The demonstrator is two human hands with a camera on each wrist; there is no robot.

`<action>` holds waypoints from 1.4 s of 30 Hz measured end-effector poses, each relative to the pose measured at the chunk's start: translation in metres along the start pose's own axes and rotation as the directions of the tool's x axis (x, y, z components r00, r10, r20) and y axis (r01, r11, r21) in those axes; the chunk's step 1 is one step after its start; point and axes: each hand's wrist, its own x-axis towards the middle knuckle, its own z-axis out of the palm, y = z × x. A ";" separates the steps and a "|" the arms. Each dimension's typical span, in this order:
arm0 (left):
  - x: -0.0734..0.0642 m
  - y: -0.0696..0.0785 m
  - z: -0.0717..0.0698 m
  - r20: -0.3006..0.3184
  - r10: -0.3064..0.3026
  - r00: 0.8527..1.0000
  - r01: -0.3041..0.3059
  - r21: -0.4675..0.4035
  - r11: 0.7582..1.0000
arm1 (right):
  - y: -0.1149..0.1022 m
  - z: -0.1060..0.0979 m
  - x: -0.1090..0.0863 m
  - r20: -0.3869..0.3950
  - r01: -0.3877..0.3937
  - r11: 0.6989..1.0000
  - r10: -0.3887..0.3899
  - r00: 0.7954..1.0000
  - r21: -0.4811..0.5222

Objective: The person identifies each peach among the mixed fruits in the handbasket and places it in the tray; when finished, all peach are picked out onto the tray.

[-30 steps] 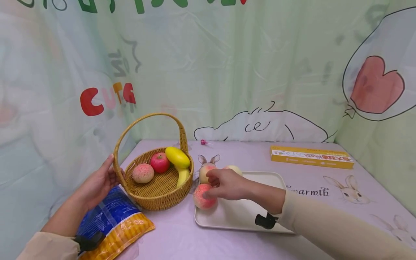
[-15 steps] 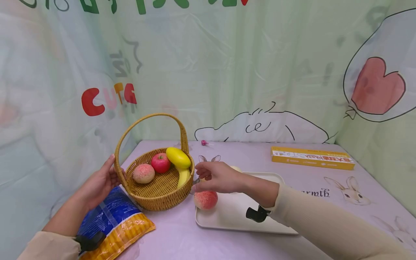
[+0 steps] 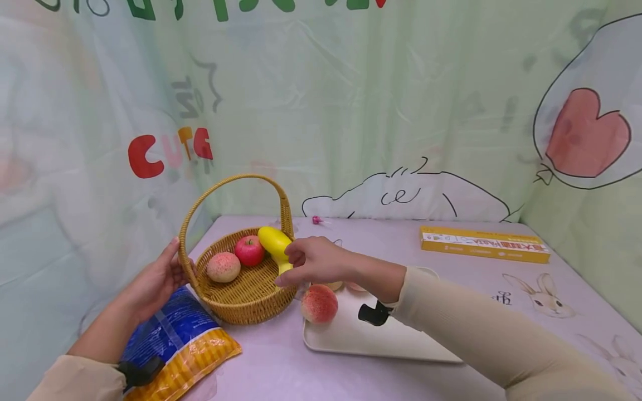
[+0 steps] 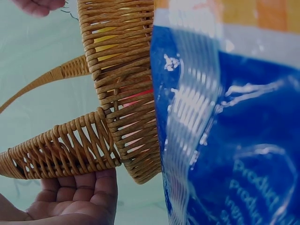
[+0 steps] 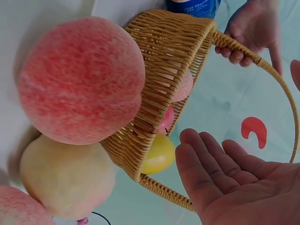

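Note:
A wicker basket [image 3: 251, 306] stands on the table, tipped slightly toward me. Inside lie a pale pink peach [image 3: 223, 267], a red apple [image 3: 249, 251], a rounded yellow fruit [image 3: 273, 241] and a banana [image 3: 284, 265], partly covered by my right hand [image 3: 321, 260]. That hand is over the basket's right rim with loosely extended fingers and holds nothing; its palm [image 5: 243, 187] shows in the right wrist view. The fingers of my left hand [image 3: 155, 284] hook round the base of the basket handle [image 4: 61, 150]. A red peach [image 3: 319, 304] sits on the white tray [image 3: 381, 337].
Beside that peach are a pale peach [image 5: 65, 178] and another pink one [image 5: 21, 208], mostly hidden in the head view. A blue and orange bag [image 3: 183, 348] lies before the basket. At the back are a yellow pasta box [image 3: 484, 244] and a small pink lollipop [image 3: 316, 220].
My right hand has moved left from above the peaches on the tray to the basket's right side. My left hand keeps its place on the handle; the basket's fruit has not visibly moved.

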 end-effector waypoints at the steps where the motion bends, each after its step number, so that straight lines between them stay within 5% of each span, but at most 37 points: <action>1: 0.000 0.000 0.000 -0.006 -0.003 1.000 0.003 0.001 1.000 | -0.002 0.000 0.004 0.001 -0.001 1.000 0.001 1.000 -0.011; 25: 0.003 -0.001 -0.003 -0.009 0.021 1.000 -0.021 0.008 1.000 | -0.032 0.004 0.076 0.150 0.100 0.989 -0.083 0.985 -0.109; 42: 0.006 -0.006 0.002 -0.024 0.016 1.000 -0.016 0.005 1.000 | -0.043 0.032 0.138 0.146 0.075 0.990 -0.056 0.988 -0.124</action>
